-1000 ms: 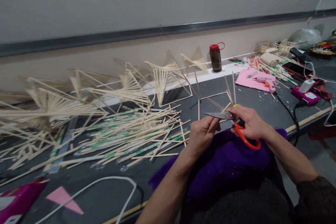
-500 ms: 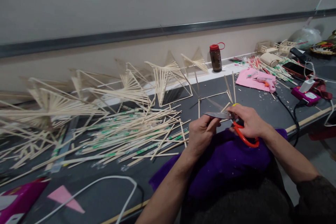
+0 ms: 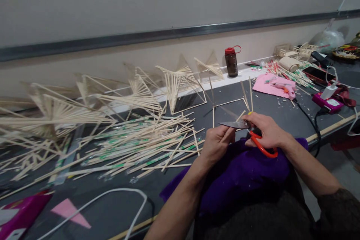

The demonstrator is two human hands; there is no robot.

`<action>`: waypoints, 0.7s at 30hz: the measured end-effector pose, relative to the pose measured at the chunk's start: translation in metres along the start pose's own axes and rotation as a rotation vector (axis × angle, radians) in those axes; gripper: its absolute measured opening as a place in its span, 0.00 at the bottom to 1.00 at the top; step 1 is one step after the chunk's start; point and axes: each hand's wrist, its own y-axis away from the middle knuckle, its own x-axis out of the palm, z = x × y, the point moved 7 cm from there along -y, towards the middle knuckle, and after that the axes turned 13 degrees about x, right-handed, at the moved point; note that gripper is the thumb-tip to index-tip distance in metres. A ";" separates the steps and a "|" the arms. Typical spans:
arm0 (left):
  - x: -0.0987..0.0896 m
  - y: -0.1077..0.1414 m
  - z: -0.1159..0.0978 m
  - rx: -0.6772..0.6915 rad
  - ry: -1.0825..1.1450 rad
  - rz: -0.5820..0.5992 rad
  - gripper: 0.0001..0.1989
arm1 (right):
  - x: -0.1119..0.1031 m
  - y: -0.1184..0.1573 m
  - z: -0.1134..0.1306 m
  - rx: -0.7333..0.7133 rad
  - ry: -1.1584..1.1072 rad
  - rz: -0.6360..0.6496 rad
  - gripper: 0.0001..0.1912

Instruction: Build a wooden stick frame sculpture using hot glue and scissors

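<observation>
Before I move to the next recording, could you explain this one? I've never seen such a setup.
There is no robot: a person works bare-handed, filmed by one head-worn camera looking forward and down. The right hand holds red-handled scissors. The left hand is pinched at the blade; whatever it grips is hidden. On the dark table lie loose thin sticks, fan-like stick structures and a pink glue gun. A red-capped bottle stands by the wall.
</observation>
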 end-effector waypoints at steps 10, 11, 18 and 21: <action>0.004 0.001 0.000 -0.038 0.100 0.109 0.28 | 0.001 0.000 0.001 -0.033 0.010 0.017 0.34; 0.004 0.001 0.000 -0.038 0.100 0.108 0.28 | 0.001 0.000 0.000 -0.036 0.005 0.016 0.33; 0.006 0.001 0.003 -0.059 0.109 0.116 0.28 | -0.001 0.003 0.001 -0.068 -0.021 -0.011 0.25; 0.006 0.001 0.002 -0.050 0.097 0.117 0.27 | -0.001 0.004 0.002 -0.076 -0.013 -0.050 0.24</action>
